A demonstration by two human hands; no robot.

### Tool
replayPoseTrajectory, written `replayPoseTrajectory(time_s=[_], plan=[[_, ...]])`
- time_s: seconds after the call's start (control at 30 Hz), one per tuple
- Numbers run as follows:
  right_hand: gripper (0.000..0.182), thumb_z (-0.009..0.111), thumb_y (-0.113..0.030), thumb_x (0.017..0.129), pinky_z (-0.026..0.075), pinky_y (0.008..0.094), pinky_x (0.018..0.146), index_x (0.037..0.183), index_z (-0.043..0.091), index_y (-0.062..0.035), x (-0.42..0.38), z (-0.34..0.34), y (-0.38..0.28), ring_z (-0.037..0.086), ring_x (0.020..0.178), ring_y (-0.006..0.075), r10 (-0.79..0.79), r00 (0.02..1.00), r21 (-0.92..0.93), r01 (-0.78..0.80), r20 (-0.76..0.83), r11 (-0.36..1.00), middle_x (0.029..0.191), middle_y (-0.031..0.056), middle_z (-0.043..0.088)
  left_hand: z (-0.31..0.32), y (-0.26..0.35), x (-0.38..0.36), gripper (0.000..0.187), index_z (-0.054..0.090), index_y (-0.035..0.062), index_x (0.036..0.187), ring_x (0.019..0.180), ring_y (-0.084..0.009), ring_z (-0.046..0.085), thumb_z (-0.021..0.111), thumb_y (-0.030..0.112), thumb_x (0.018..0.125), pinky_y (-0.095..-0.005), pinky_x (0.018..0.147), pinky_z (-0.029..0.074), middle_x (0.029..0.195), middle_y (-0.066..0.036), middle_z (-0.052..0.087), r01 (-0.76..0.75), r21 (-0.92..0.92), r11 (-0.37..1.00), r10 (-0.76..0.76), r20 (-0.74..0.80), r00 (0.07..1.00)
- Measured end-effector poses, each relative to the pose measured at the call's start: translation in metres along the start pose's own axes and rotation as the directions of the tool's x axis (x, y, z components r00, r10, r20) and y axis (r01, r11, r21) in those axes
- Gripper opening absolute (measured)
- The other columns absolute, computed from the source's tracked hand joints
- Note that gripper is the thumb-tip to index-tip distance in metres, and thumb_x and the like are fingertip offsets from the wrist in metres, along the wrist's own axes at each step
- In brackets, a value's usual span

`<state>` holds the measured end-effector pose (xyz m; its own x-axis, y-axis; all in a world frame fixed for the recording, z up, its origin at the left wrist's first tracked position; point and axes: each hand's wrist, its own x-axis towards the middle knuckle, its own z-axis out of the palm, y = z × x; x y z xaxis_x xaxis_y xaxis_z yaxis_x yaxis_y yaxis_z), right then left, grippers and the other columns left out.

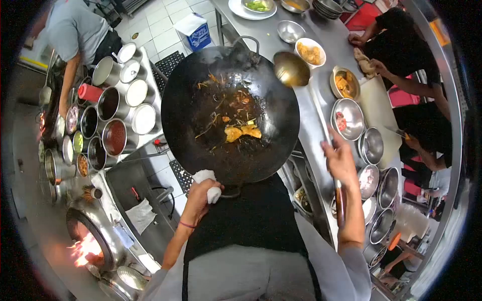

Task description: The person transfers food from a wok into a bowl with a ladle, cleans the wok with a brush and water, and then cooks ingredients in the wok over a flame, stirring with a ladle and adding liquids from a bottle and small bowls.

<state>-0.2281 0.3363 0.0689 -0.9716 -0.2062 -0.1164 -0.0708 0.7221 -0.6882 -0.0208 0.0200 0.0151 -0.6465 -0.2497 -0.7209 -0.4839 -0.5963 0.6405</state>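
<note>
Left fingers (200, 195) clamped on a folded cloth (215, 194) at the wok's near edge, presumably padding against hot metal! Right fingers (340, 163) closed round the ladle (291, 68) partway up its handle, likely for control, its bowl out by the wok's rim, near a food bowl (310, 52). And the wok (187, 133): in front of the body, between counter (283, 52) and pots (115, 138), yellow pieces (233, 133) inside, handy to both hands.
</note>
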Motion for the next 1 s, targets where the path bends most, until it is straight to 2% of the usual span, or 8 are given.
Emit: replayPoseTrajectory(time_s=[0.03,0.17,0.3,0.33,0.47,0.7,0.83,1.0], plan=[[0.047,0.058,-0.011,0.091,0.046,0.0317,0.092,0.135,0.048,0.0032,-0.018,-0.002,-0.02,0.061,0.104,0.0176,0.208,0.952,0.086,-0.232,0.223,0.969,0.119,0.0238,0.063,0.0,-0.003,0.004,0.009,0.06,0.0001,0.085,0.068,-0.0187,0.062,0.06,0.005,0.077,-0.0292,0.06,0.049,0.076,-0.01,0.062,-0.021,0.015,1.0,0.02,0.028,0.999],[0.053,0.058,-0.011,0.09,0.052,0.0381,0.074,0.139,0.042,0.0029,-0.037,0.025,-0.045,0.069,0.074,0.0281,0.097,0.941,-0.113,-0.063,0.325,0.992,0.089,0.0278,0.068,0.001,-0.002,0.009,0.006,0.059,0.0004,0.084,0.065,-0.0176,0.061,0.059,0.002,0.078,-0.0285,0.057,0.047,0.074,-0.008,0.061,-0.128,0.028,0.991,0.127,0.03,0.991],[0.053,0.051,-0.011,0.094,0.055,0.0425,0.081,0.143,0.034,0.0014,-0.049,0.047,-0.074,0.069,0.08,0.0377,0.158,0.855,-0.142,-0.099,0.495,0.985,0.093,0.0285,0.067,0.0,-0.001,0.014,0.005,0.057,0.0024,0.082,0.063,-0.0169,0.06,0.059,0.002,0.078,-0.0282,0.055,0.046,0.072,-0.006,0.059,-0.2,0.022,0.98,0.198,0.066,0.978],[0.055,0.052,-0.014,0.095,0.055,0.0421,0.078,0.143,0.033,0.0031,-0.052,0.054,-0.075,0.069,0.075,0.0336,0.037,0.844,-0.041,-0.018,0.535,0.999,0.094,0.0283,0.067,0.0,-0.001,0.013,0.005,0.057,0.0024,0.082,0.063,-0.0169,0.06,0.059,0.002,0.078,-0.0282,0.055,0.046,0.072,-0.006,0.059,-0.203,0.023,0.979,0.201,0.062,0.978],[0.052,0.047,-0.011,0.099,0.038,0.0231,0.035,0.148,0.029,-0.0038,-0.07,0.059,-0.098,0.04,0.037,0.0065,0.131,0.567,0.283,-0.583,0.813,0.762,0.072,0.0017,0.048,-0.005,-0.005,0.006,0.003,0.058,0.0037,0.079,0.062,-0.0158,0.059,0.059,0.002,0.077,-0.0277,0.054,0.045,0.071,-0.005,0.058,-0.104,-0.036,0.994,0.103,-0.021,0.994],[0.053,0.048,-0.009,0.099,0.035,0.0208,0.03,0.148,0.028,-0.0079,-0.071,0.08,-0.073,0.039,0.039,0.0037,-0.116,0.367,0.385,-0.874,0.923,0.296,0.072,0.0013,0.047,-0.012,-0.005,-0.003,0.014,0.06,0.0008,0.087,0.063,-0.0178,0.063,0.062,0.009,0.077,-0.0274,0.054,0.048,0.073,-0.009,0.063,-0.068,-0.007,0.998,0.068,-0.018,0.998],[0.054,0.047,-0.01,0.099,0.035,0.02,0.03,0.149,0.027,-0.0074,-0.076,0.074,-0.067,0.039,0.039,0.0032,-0.162,0.43,0.458,-0.853,0.888,0.25,0.072,0.0013,0.047,-0.021,0.001,-0.011,0.015,0.06,0.0011,0.093,0.069,-0.0185,0.064,0.063,0.009,0.08,-0.028,0.06,0.05,0.08,-0.009,0.064,0.1,-0.099,0.99,-0.105,-0.046,0.993],[0.054,0.05,-0.011,0.099,0.036,0.0191,0.031,0.148,0.029,-0.0085,-0.086,0.043,-0.037,0.039,0.041,0.0027,-0.162,0.624,0.638,-0.769,0.764,0.046,0.074,0.0014,0.047,-0.027,0.0,-0.003,0.014,0.061,-0.0005,0.086,0.074,-0.0229,0.065,0.062,0.011,0.078,-0.0316,0.068,0.052,0.079,-0.011,0.062,0.046,-0.015,0.999,-0.045,0.032,0.998]])
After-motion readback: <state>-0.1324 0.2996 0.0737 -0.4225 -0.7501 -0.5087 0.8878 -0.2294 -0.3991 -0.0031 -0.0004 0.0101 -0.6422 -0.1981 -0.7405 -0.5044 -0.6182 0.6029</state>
